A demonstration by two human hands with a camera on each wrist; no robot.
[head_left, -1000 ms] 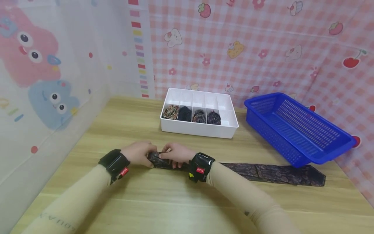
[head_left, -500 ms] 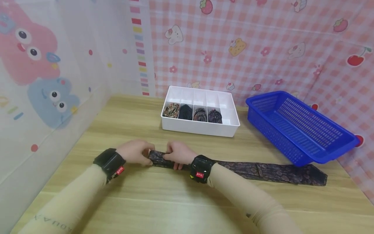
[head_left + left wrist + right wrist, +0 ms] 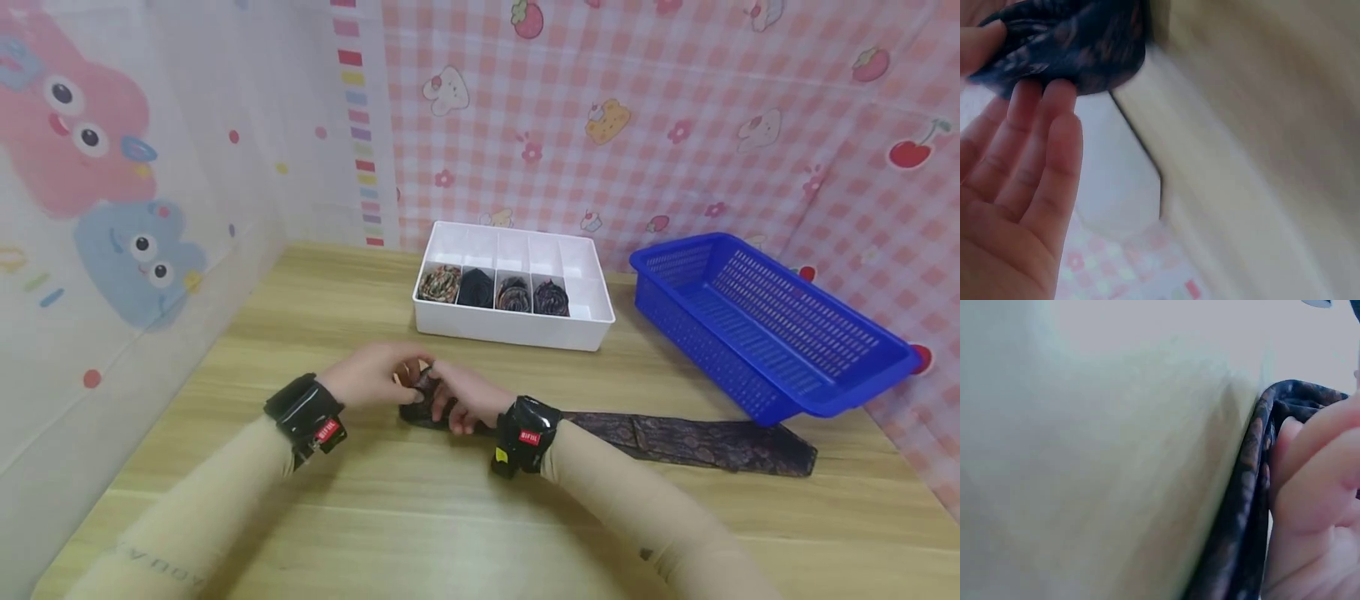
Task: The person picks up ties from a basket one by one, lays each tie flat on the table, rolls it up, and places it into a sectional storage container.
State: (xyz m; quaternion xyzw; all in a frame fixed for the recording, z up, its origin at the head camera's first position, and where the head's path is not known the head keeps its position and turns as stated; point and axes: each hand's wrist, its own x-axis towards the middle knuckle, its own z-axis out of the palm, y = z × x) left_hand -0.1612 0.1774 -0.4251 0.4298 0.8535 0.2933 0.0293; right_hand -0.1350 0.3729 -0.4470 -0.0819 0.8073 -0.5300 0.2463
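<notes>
A dark patterned necktie (image 3: 697, 442) lies lengthwise across the table, its pointed wide end at the right. My left hand (image 3: 375, 375) pinches the folded left end between thumb and fingers. In the left wrist view that dark folded cloth (image 3: 1094, 53) sits between the thumb and fingertips. Close beside it, my right hand (image 3: 472, 396) curls its fingers on the same folded part. The right wrist view has the tie's bent strip (image 3: 1244, 469) running up to the curled fingers. Part of the tie is hidden under the right hand and wrist.
Behind the hands stands a white divided box (image 3: 513, 325), with several rolled ties (image 3: 476, 288) in its front compartments. A blue perforated basket (image 3: 697, 350) is at the right, close to the tie's wide end. Patterned cloth (image 3: 637, 183) hangs behind the table (image 3: 420, 533).
Both hands have lifted and tilted the folded end of the tie, and the left hand has moved right, closer to the right hand. The wide end has slid slightly left.
</notes>
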